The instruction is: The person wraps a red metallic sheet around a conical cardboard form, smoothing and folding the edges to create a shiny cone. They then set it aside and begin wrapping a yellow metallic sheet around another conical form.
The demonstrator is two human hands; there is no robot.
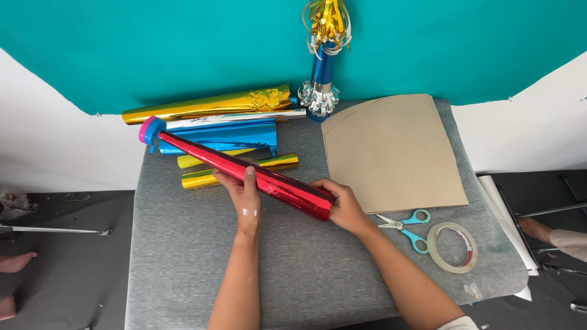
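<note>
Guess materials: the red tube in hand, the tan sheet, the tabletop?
Red tube: looks like glossy metallic foil wrap, with bright streak reflections; the pink end cap is probably plastic. Tan sheet: matte, speckled, likely cardboard. Tabletop: grey, with a woven-looking texture, possibly fabric covering.

Foil rolls [214,119] lie at the table's [183,256] rear left corner. Cardboard [391,153] lies rear right; scissors [406,223] and tape [452,246] sit before it.
</note>
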